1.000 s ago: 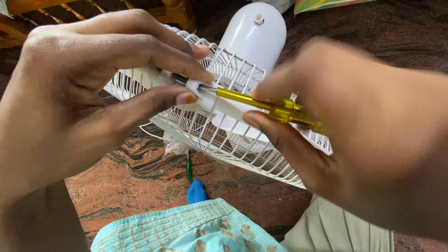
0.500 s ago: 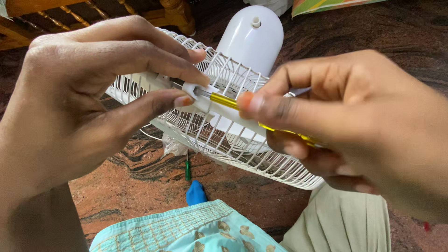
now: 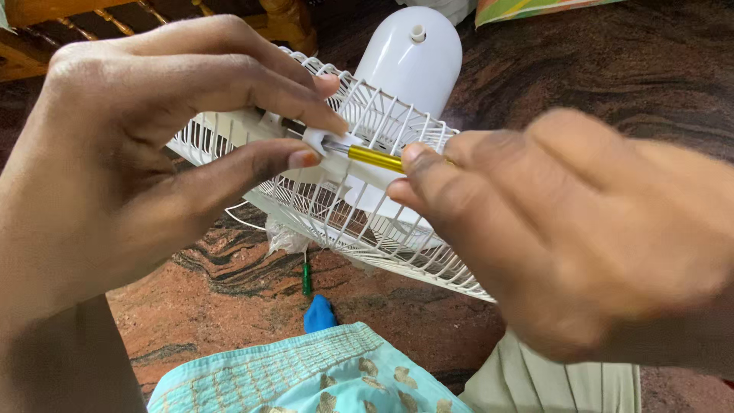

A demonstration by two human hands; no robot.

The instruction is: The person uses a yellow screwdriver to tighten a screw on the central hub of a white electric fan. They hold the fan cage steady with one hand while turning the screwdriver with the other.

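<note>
Both of my hands meet over the fan guard: my left hand [image 3: 130,160] pinches a small white plastic piece [image 3: 315,142] between thumb and forefinger, closed firmly on it, while my right hand [image 3: 581,237], blurred at about three o'clock, is curled around the yellow-handled screwdriver [image 3: 375,157]. From the right hand the screwdriver runs toward nine o'clock, its metal tip touching the white piece held by the left fingers. Just beneath both hands lies the white wire fan guard [image 3: 382,229], tilted, with the white domed motor housing [image 3: 413,61] at twelve o'clock behind it. Below the guard, at six o'clock, a thin green tool [image 3: 306,275] and a blue object [image 3: 319,313] rest on the reddish-brown stone floor [image 3: 229,306], near turquoise patterned cloth [image 3: 306,378].
</note>
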